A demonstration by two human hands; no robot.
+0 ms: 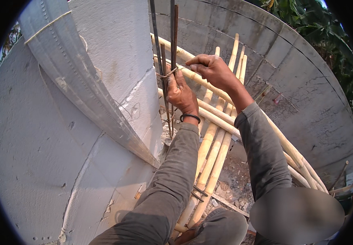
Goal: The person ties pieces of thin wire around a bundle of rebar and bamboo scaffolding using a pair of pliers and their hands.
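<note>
Fingers (197,59) of the right hand (216,72) are drawn close to the thumb, and they seem to pinch the end of a thin wire (183,66); the wire is so fine that I cannot tell exactly how it runs. The left hand (180,96) is closed around the upright steel bars (172,43), with its thumb raised near a rusty crosspiece (162,76) that meets them. Some of its fingertips are hidden behind the bars, so their exact grip is not clear. Probably this hand keeps the bars together and steady, because long thin rods could sway, while the right one stays outside and has free room to turn the wire.

The bars stand beside the end of a white block wall (109,36), just in front of the person. Along this wall a grey metal strip (76,77) slopes down, with a pale string (48,27) around its upper part. Behind the hands, bamboo poles (220,157) cross each other, some steep and some lying across; perhaps they are set so to make a support. Beyond them rises a grey concrete wall (311,110), and rubble (229,185) lies below.
</note>
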